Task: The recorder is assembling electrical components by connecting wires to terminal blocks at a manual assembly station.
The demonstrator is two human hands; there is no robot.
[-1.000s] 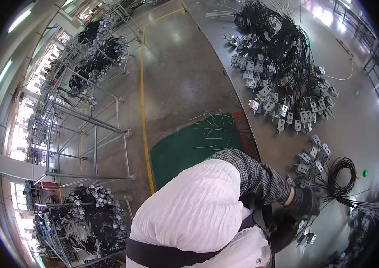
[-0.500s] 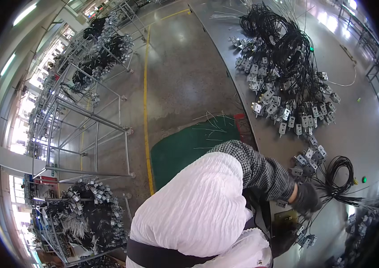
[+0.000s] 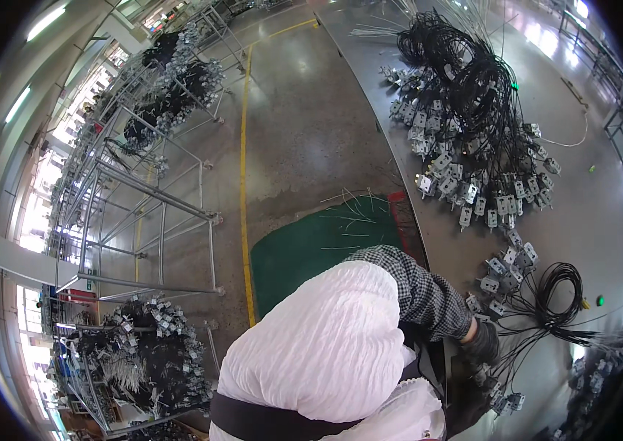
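My left hand (image 3: 482, 343), in a dark glove below a checkered sleeve (image 3: 429, 301), is low over the near left part of the grey table. Its fingers point down and are too dark to make out. Beside it lie small silvery metal blocks (image 3: 504, 275) on black cables. More such blocks (image 3: 508, 403) lie just past the hand on the near side. A dark form (image 3: 467, 411) close to my body may be my right hand; its fingers do not show. A coiled bundle of black cable (image 3: 557, 290) rests to the right of my left hand.
A large heap of black cables (image 3: 466, 81) with metal blocks covers the far part of the table. More blocks (image 3: 598, 382) lie at the near right. Metal racks (image 3: 157, 195) hung with similar parts stand to the left, and a green mat (image 3: 304, 253) lies on the floor.
My left hand has drawn back left and slightly down, toward my body. It now covers a brass-coloured piece that showed before, and more blocks beside the coil are uncovered.
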